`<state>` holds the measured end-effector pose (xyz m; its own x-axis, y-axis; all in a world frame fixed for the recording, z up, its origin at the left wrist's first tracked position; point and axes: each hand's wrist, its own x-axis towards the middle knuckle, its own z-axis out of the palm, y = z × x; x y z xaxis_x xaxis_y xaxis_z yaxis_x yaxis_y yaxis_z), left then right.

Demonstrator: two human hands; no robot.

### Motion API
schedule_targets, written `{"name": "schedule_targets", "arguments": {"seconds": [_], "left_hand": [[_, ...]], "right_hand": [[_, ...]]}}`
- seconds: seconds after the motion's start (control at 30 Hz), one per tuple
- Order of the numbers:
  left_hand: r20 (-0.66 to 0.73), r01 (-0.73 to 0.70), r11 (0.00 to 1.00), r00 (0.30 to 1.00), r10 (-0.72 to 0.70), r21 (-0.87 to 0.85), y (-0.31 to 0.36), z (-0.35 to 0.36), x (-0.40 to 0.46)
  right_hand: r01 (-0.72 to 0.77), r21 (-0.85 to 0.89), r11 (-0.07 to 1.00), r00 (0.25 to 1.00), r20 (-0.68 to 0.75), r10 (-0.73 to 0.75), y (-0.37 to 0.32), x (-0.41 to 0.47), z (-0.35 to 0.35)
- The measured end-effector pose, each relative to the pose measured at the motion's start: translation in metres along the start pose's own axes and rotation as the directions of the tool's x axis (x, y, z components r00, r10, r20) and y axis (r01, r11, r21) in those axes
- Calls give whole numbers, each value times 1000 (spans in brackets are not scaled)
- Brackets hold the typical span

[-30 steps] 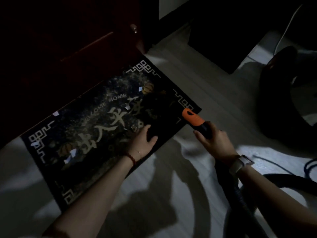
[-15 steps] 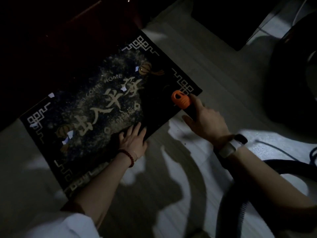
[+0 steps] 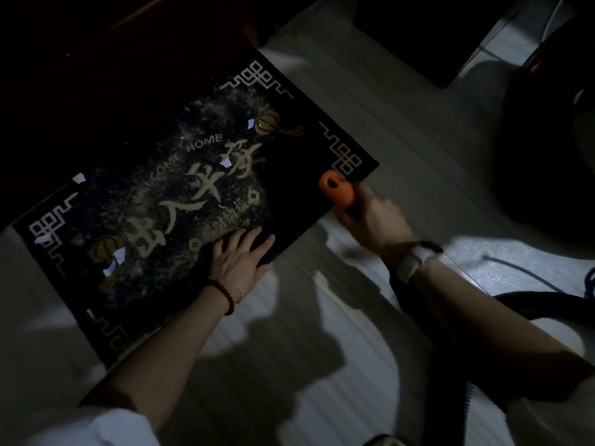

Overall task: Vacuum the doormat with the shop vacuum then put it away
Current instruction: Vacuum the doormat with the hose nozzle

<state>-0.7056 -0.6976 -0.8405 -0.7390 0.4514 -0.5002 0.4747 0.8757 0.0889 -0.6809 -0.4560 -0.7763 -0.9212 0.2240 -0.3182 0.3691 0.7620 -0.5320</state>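
A dark doormat (image 3: 180, 194) with gold characters and "WELCOME HOME" lies at an angle on the pale floor, speckled with dust and several white paper scraps (image 3: 119, 254). My left hand (image 3: 240, 255) presses flat on the mat's near edge, fingers spread. My right hand (image 3: 370, 217) grips the vacuum hose handle, whose orange tip (image 3: 338, 191) sits at the mat's right edge near its corner. The black hose (image 3: 528, 304) runs back under my right forearm. The dark vacuum body (image 3: 547, 149) stands at the right.
A dark red wooden door or cabinet (image 3: 135, 53) borders the mat's far side. A dark box-like object (image 3: 418, 37) stands at the top. A thin cable (image 3: 528, 268) lies on the lit floor at the right.
The view has dropped toward the mat. My left hand slid left along the near edge and flattened. My right hand brought the orange tip onto the mat's right edge.
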Motion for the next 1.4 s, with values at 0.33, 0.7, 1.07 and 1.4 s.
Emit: {"name": "schedule_targets", "arguments": {"seconds": [0.33,0.7,1.07,1.4], "left_hand": [[-10,5,1000,1000,-5,3,-6,6,2],[-76,22,999,997,-25,-41,-4,15,0],[-126,26,996,991,-37,-83,-2,18,0],[-104,54,997,993,-59,-51,1,18,0]], "right_hand": [[-173,40,984,976,-127,177,27,-3,-12],[-152,6,988,986,-65,152,47,-43,-6],[-109,-24,994,994,-22,108,53,-71,-2],[-143,-65,988,987,-86,137,40,-20,-12]]}}
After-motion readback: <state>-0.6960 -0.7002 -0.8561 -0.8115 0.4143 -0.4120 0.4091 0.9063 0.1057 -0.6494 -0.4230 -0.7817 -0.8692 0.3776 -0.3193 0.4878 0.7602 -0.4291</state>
